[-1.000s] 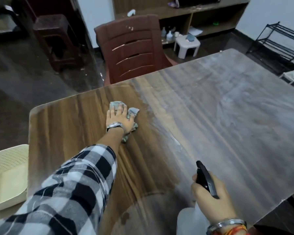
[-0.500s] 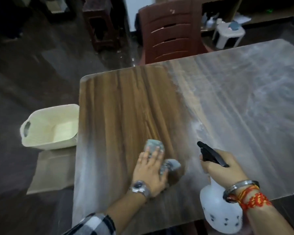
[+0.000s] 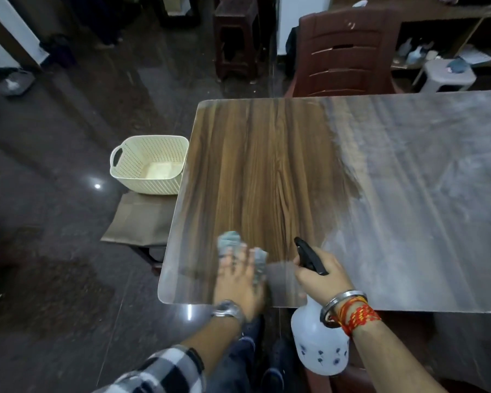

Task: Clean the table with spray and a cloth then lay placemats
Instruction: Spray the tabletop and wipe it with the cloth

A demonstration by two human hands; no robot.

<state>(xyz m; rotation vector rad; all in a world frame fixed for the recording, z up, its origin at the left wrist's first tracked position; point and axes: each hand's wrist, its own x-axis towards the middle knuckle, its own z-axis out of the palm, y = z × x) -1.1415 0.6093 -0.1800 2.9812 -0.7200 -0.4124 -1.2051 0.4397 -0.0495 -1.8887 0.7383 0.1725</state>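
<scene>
The wooden table (image 3: 267,165) fills the centre and right; its left part shows dark clean grain, its right part is dusty grey. My left hand (image 3: 237,282) presses flat on a crumpled blue-grey cloth (image 3: 229,241) near the table's front left corner, blurred by motion. My right hand (image 3: 322,275) grips the black trigger head of a white spray bottle (image 3: 318,347), which hangs just off the front edge of the table. No placemats are visible.
A cream perforated basket (image 3: 149,165) sits on a low brown seat (image 3: 138,222) against the table's left edge. A dark red plastic chair (image 3: 346,52) stands at the far side. A dark stool (image 3: 236,35) and a white stool (image 3: 448,73) stand behind.
My left hand has dragged the cloth from the far middle of the table back to the front left corner. The spray bottle stays in my right hand at the front edge.
</scene>
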